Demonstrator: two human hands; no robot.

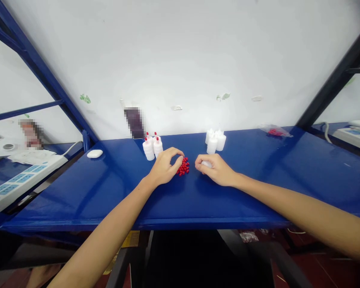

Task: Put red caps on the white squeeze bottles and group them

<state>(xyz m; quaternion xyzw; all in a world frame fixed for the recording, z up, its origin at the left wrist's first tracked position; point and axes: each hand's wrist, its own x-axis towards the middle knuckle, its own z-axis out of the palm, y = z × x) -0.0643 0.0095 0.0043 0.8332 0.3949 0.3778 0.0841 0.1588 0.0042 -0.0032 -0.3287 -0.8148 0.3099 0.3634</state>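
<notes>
the left hand (166, 166) is hovering at the left edge of the pile of small red plastic caps (184, 170), which is lying in the middle of the blue shiny table (180, 204). its thumb and index finger are curving toward each other; i cannot tell if the tips are touching or if a cap is sitting between them. the right hand (219, 171) is standing just right of the pile, and its fingers are closing around a white plastic bottle (207, 164), which they are partly hiding.

beyond the left hand, white bottles with red tips (149, 151) are standing close together. farther to the right, white bottles without red tips (212, 146) are forming another group. at the far right, a clear bag with red pieces (276, 131) is lying near the wall.

in my judgement, the caps are risking to roll apart, if the left fingers are pressing the pile from the side. a small cap may be slipping out of a weak pinch. the right grip may be bending the bottle, if it is squeezing too hard. the left knuckles, being near the tipped bottles, may be knocking one over when lifting carelessly.
</notes>
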